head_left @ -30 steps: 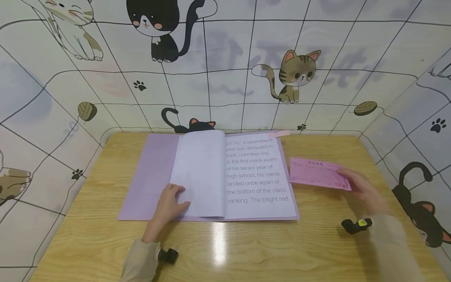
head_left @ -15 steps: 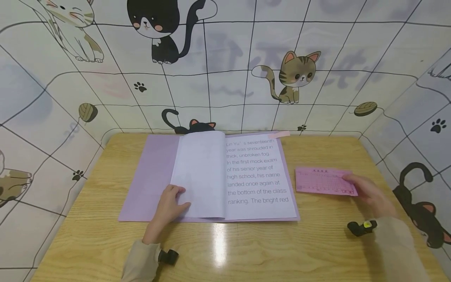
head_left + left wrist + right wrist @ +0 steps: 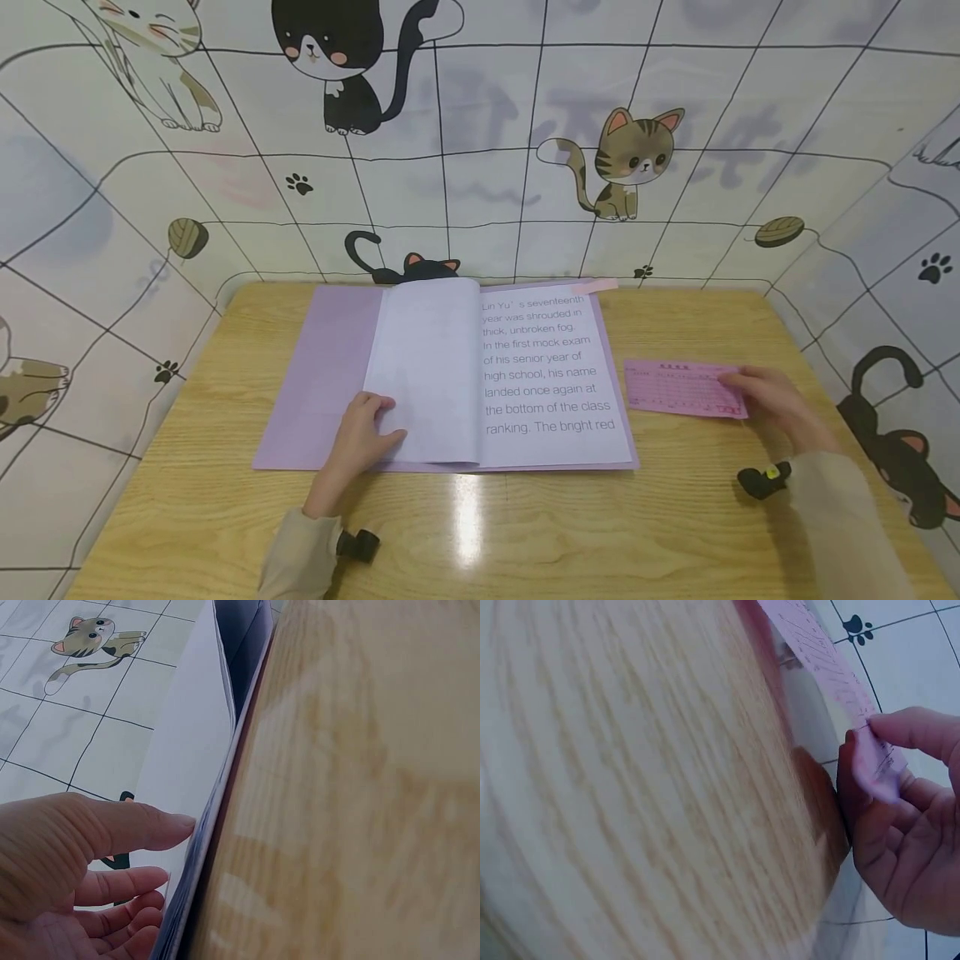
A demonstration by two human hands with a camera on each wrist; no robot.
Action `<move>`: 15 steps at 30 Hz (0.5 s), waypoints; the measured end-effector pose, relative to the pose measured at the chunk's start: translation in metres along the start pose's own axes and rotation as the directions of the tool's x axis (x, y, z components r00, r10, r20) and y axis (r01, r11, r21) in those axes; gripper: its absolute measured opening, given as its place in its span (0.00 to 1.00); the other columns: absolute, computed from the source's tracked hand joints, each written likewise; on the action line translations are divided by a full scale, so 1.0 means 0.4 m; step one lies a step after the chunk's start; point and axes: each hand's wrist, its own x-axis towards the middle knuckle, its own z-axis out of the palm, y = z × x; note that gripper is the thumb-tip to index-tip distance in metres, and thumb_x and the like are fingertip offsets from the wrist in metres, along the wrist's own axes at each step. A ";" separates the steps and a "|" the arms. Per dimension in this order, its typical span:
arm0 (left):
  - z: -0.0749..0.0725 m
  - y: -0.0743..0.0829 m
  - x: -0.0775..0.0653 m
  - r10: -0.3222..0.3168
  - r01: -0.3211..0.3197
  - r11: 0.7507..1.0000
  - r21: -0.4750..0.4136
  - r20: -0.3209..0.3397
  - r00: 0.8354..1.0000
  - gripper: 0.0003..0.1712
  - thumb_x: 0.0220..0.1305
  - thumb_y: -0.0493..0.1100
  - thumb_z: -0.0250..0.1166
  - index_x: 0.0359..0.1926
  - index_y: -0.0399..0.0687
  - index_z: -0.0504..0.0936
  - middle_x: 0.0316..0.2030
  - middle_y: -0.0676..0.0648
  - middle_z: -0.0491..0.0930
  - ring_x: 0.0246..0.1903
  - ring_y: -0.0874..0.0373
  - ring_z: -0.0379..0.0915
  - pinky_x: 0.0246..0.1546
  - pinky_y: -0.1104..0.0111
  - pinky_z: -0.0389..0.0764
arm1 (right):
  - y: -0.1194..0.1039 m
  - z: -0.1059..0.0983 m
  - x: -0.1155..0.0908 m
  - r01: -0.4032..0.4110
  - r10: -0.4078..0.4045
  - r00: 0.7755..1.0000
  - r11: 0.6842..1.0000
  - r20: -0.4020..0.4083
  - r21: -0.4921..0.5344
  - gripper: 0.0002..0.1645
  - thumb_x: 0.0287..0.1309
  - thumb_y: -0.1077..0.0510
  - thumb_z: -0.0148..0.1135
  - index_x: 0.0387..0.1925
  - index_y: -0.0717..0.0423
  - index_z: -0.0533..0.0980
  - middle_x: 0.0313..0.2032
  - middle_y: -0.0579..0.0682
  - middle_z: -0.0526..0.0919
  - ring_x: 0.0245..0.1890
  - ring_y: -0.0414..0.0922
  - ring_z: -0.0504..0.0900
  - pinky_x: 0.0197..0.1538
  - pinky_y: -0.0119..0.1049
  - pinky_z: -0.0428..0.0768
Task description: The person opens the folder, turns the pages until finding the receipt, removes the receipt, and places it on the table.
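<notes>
An open booklet (image 3: 551,375) with a lilac cover (image 3: 333,350) lies on the table, large English print on its right page. On the blank left page (image 3: 427,358) rests my left hand (image 3: 358,435), thumb and fingers spread near the lower left edge. The left wrist view shows the thumb (image 3: 154,829) along the page edge and the other fingers loosely bent. To the right of the booklet, my right hand (image 3: 783,408) pinches a pink printed slip (image 3: 675,388) by its right end. In the right wrist view the slip (image 3: 825,664) is raised off the table, its held corner bending.
The wooden table (image 3: 555,533) ends at a wall covering (image 3: 480,183) printed with cats and grid lines, which also runs along both sides. A pale pink tab (image 3: 596,287) sticks out at the booklet's top right corner.
My right hand has brought the pink slip down toward the near side and slightly right, then a little back left. The left hand and the booklet stay put.
</notes>
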 end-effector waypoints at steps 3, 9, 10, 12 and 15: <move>0.000 -0.001 0.001 -0.003 0.003 1.000 0.001 0.001 1.000 0.21 0.42 0.32 0.73 0.40 0.29 0.78 0.39 0.37 0.73 0.37 0.46 0.68 0.42 0.55 0.72 | -0.007 0.004 0.004 0.023 -0.025 0.999 0.999 -0.037 -0.048 0.33 0.63 0.47 0.54 0.49 0.78 0.68 0.31 0.49 0.78 0.29 0.39 0.73 0.33 0.34 0.75; 0.002 -0.003 0.003 -0.003 0.003 1.000 0.008 0.000 1.000 0.21 0.42 0.32 0.73 0.40 0.29 0.78 0.39 0.37 0.73 0.38 0.46 0.68 0.42 0.54 0.72 | -0.017 0.012 0.014 0.030 -0.044 0.994 0.989 -0.098 -0.143 0.25 0.61 0.52 0.55 0.40 0.76 0.71 0.27 0.49 0.77 0.26 0.41 0.72 0.28 0.32 0.72; 0.002 -0.003 0.003 -0.002 0.002 1.000 0.009 -0.001 1.000 0.21 0.42 0.32 0.73 0.40 0.29 0.78 0.39 0.37 0.72 0.38 0.46 0.68 0.42 0.54 0.72 | -0.018 0.014 0.016 0.031 -0.050 0.993 0.985 -0.109 -0.167 0.24 0.61 0.52 0.56 0.39 0.75 0.71 0.27 0.51 0.77 0.27 0.42 0.71 0.28 0.32 0.71; 0.002 -0.003 0.003 0.000 0.000 1.000 0.010 -0.003 1.000 0.21 0.42 0.32 0.73 0.40 0.29 0.78 0.39 0.37 0.73 0.38 0.46 0.68 0.43 0.54 0.72 | -0.020 0.018 0.018 0.047 -0.078 0.988 0.975 -0.135 -0.218 0.22 0.59 0.53 0.57 0.36 0.73 0.72 0.27 0.53 0.76 0.28 0.44 0.70 0.28 0.33 0.69; 0.002 -0.002 0.002 0.002 -0.002 1.000 0.007 -0.002 1.000 0.21 0.42 0.32 0.73 0.40 0.29 0.78 0.39 0.37 0.72 0.37 0.46 0.68 0.42 0.55 0.72 | -0.022 0.024 0.020 0.072 -0.120 0.979 0.959 -0.164 -0.274 0.18 0.57 0.54 0.59 0.32 0.70 0.73 0.26 0.54 0.76 0.28 0.46 0.70 0.29 0.34 0.68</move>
